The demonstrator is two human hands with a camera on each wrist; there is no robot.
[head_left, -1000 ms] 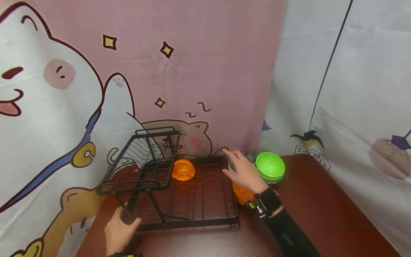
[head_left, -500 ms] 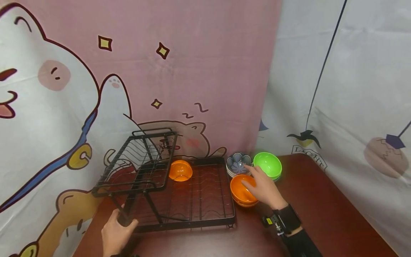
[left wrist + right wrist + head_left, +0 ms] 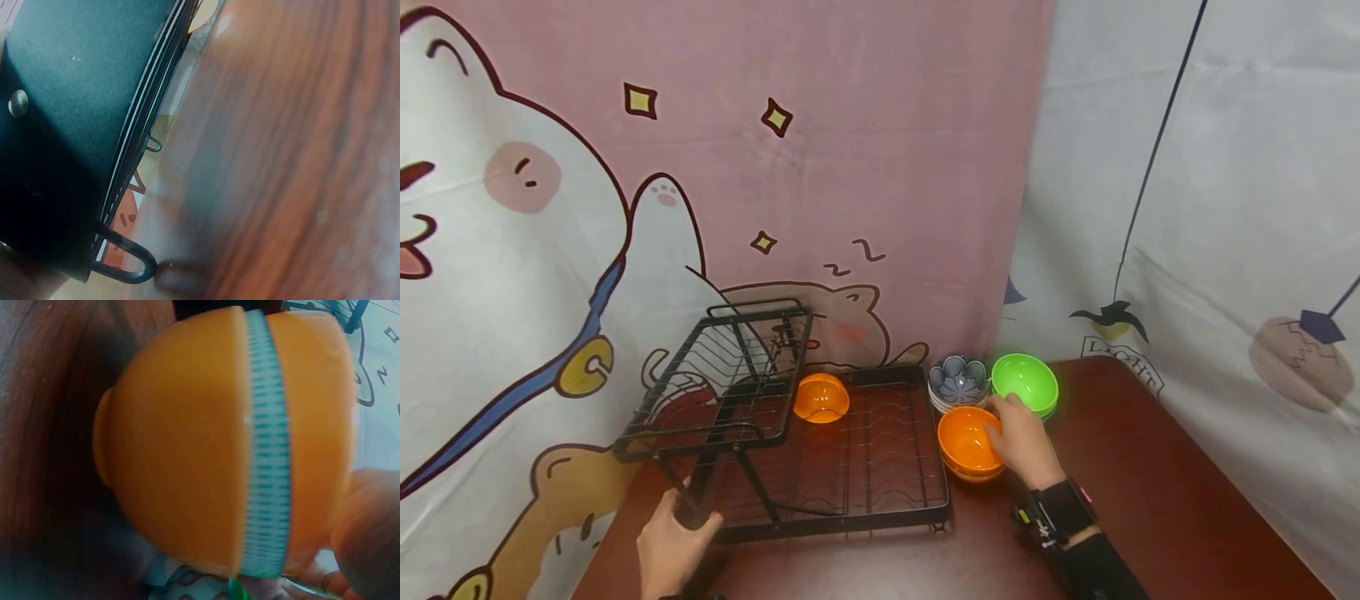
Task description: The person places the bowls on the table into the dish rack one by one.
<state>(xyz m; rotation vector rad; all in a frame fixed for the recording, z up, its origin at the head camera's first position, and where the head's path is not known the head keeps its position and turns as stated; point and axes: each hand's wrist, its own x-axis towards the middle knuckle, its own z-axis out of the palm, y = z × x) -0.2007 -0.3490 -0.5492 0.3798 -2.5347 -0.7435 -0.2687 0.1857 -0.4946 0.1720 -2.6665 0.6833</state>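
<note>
My left hand (image 3: 673, 542) grips the front left corner of a black two-tier dish rack (image 3: 827, 522). In the left wrist view the rack's dark end panel (image 3: 81, 94) fills the left side, with a wire foot below. On the right, my right hand (image 3: 1026, 442) pinches the rim of the top orange bowl (image 3: 966, 437), thumb towards the inside. The right wrist view shows that stack from the side: a lower orange bowl (image 3: 181, 444), a green-and-white patterned band (image 3: 269, 450), and the top bowl above. The fingers on the outer side are partly hidden.
Another orange bowl (image 3: 822, 398) stands on the rack's lower level, beside the upper tier (image 3: 722, 375). Behind the orange stack are grey flower-patterned bowls (image 3: 958, 383) and stacked green bowls (image 3: 1025, 383). Printed curtains (image 3: 910, 167) border the brown table (image 3: 1172, 500).
My right hand has moved from above the grey bowls towards me, down to the right rim of the orange bowls, and closed on it. The left hand keeps its grip on the rack.
</note>
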